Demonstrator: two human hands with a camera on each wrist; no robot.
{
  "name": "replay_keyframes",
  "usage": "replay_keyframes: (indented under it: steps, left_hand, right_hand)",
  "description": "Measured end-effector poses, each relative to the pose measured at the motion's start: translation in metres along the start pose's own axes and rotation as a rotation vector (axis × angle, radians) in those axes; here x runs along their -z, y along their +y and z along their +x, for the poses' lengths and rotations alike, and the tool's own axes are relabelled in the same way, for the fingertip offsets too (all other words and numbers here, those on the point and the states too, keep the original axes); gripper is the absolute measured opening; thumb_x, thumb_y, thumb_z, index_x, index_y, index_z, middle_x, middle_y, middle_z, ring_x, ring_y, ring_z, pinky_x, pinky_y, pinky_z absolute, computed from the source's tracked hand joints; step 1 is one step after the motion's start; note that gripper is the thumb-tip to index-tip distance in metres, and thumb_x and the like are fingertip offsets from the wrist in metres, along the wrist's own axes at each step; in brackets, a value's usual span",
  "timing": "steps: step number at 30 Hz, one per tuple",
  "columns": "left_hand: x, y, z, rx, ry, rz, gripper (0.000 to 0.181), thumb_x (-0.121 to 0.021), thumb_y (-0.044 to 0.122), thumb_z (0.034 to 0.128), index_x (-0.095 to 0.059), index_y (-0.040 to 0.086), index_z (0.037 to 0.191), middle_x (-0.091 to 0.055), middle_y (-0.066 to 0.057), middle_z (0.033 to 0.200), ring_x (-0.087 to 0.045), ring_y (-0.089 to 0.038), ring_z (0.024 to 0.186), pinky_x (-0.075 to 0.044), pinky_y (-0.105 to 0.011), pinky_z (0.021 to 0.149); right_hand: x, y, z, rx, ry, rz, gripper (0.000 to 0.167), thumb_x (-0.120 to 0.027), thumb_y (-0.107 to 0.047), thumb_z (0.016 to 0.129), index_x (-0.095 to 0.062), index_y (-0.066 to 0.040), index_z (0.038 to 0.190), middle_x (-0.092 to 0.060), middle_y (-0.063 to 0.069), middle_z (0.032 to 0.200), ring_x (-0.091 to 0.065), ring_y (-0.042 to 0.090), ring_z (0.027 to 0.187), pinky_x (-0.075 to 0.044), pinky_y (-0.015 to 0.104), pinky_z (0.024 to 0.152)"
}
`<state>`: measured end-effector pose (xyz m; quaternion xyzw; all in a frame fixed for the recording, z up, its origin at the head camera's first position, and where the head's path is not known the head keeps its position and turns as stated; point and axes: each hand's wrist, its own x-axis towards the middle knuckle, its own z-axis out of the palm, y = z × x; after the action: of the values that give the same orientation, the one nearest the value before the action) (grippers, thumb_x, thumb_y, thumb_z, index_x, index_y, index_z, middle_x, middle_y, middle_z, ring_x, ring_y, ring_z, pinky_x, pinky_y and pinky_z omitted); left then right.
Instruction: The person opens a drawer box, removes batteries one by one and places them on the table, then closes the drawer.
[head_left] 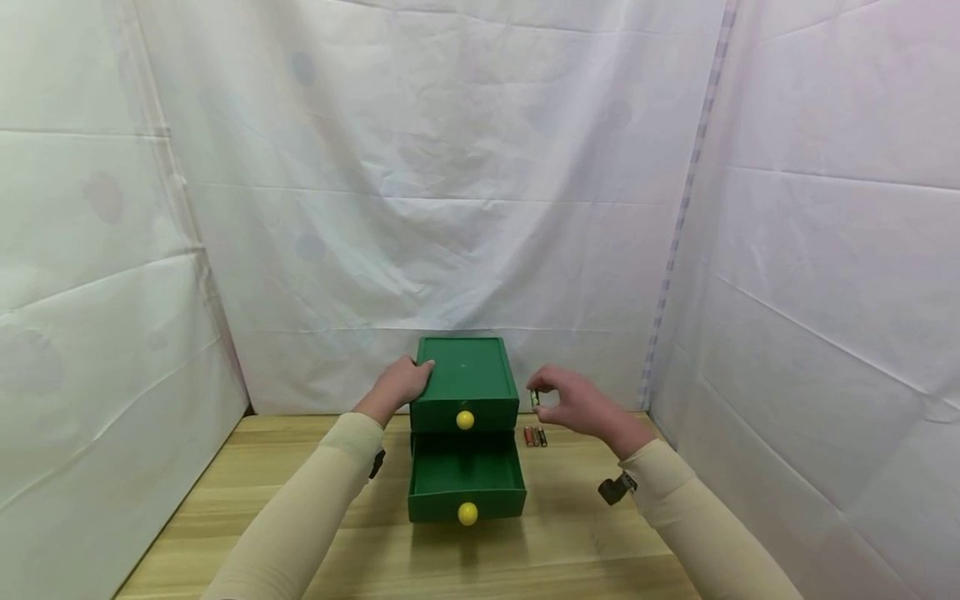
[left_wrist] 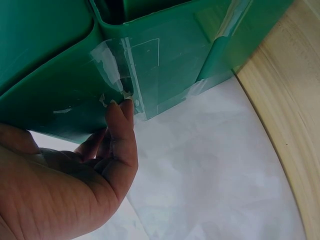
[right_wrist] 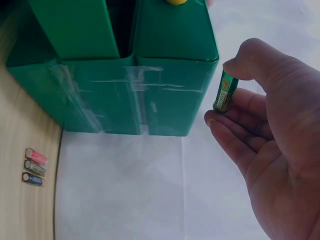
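Observation:
A green drawer cabinet (head_left: pixel 461 371) stands on the table with its lower drawer (head_left: pixel 467 504) pulled out; the part of that drawer in view holds nothing. The left hand (head_left: pixel 401 385) grips the cabinet's upper left side, thumb on the top edge; in the left wrist view the fingertips of the left hand (left_wrist: pixel 75 175) touch the taped side. To the right of the cabinet, the right hand (head_left: pixel 581 404) pinches a green battery (right_wrist: pixel 226 92) between thumb and fingers, above the table.
Three batteries (head_left: pixel 536 437) lie side by side on the wooden table (head_left: pixel 585 533), right of the cabinet. Yellow knobs (head_left: pixel 465 420) stick out from the drawer fronts. White cloth (head_left: pixel 465 200) hangs behind and on both sides.

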<state>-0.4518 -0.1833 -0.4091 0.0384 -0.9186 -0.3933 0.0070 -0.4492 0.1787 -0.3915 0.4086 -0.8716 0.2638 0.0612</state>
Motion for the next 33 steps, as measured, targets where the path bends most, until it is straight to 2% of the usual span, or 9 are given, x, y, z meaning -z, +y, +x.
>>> replay_keyframes:
  steps: [10,17,24,33]
  left_hand:
    - [0.001,0.000,-0.001,-0.001,0.002,-0.003,0.076,-0.040,0.050,0.1203,-0.034,-0.012,0.164,-0.052,-0.032,0.155,-0.061,-0.040,0.121,-0.051,-0.056,0.101]
    - [0.001,0.000,-0.002,-0.005,0.006,-0.006,0.076,-0.041,0.049,0.1202,-0.034,-0.012,0.164,-0.052,-0.032,0.155,-0.060,-0.040,0.120,-0.051,-0.056,0.100]
    - [-0.002,-0.002,0.001,0.000,0.004,-0.006,0.075,-0.041,0.050,0.1202,-0.036,-0.011,0.163,-0.055,-0.031,0.151,-0.061,-0.038,0.117,-0.051,-0.055,0.098]
    - [0.000,-0.002,0.000,-0.008,0.011,-0.005,0.075,-0.041,0.049,0.1201,-0.035,-0.012,0.164,-0.053,-0.032,0.155,-0.061,-0.040,0.121,-0.051,-0.056,0.101]
  right_hand:
    - [-0.008,0.015,0.003,-0.029,-0.002,-0.008,0.030,-0.079,-0.007,0.100,-0.072,-0.006,0.129,-0.071,0.010,0.129,-0.067,0.028,0.119,-0.056,0.053,0.104]
    - [-0.012,0.028,0.005,-0.053,0.003,-0.007,0.029,-0.078,-0.006,0.101,-0.071,-0.003,0.130,-0.070,0.016,0.130,-0.067,0.033,0.119,-0.056,0.056,0.104]
    - [-0.015,0.048,0.007,-0.101,-0.009,-0.026,0.033,-0.077,-0.008,0.101,-0.070,-0.001,0.133,-0.068,0.015,0.132,-0.066,0.041,0.123,-0.055,0.058,0.104]
    - [-0.021,0.067,0.010,-0.165,-0.021,-0.062,0.035,-0.078,-0.008,0.100,-0.071,0.000,0.134,-0.068,0.014,0.131,-0.066,0.034,0.121,-0.056,0.056,0.104]
